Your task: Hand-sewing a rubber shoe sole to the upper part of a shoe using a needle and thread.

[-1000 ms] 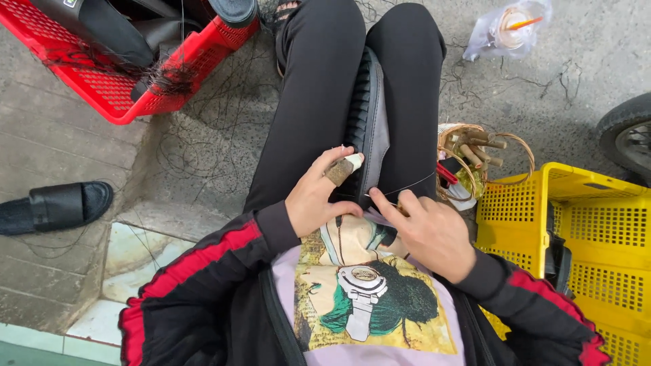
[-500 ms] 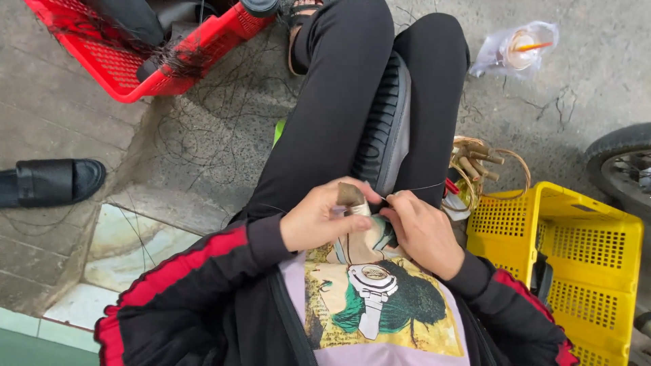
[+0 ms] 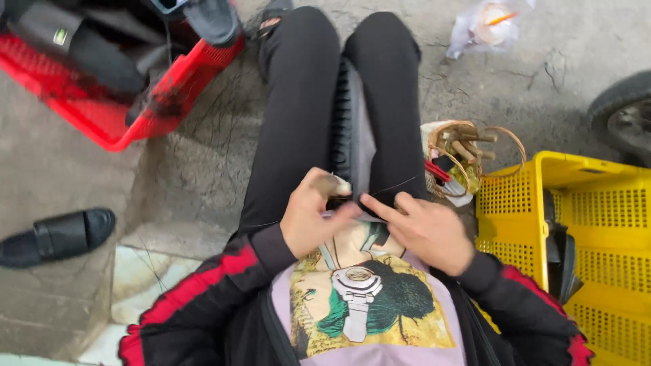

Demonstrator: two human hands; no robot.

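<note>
Thread point(image 3: 397, 186), thin and dark, is running from between the two hands out to the right across the black trouser leg, over the lap. Left hand point(image 3: 313, 220) is curling around a small brownish-and-white object point(image 3: 333, 184), thumb and fingers pinching it; exactly what it is, cannot tell. Right hand point(image 3: 424, 229) is sitting just beside the left, index finger stretching toward the left hand's fingertips, other fingers loosely folding; whether it is pinching the thread is not clear. Both hands are hovering above a dark ribbed sole-like piece point(image 3: 347, 129) lying between the thighs. Person is sitting on the concrete ground, wearing a black jacket with red stripes and a lilac printed shirt. Yellow plastic crate point(image 3: 536, 224) is standing right of the right leg, with a dark object inside. Small woven basket point(image 3: 453, 152) holding sticks and tools is sitting between leg and crate. Red plastic crate point(image 3: 122, 122) with dark shoes is lying at upper left. Black sandal point(image 3: 57, 234) is lying on the ground at left. Plastic-bagged drink cup point(image 3: 489, 20) is sitting at top right, a wheel point(image 3: 627, 115) at the far right edge.
</note>
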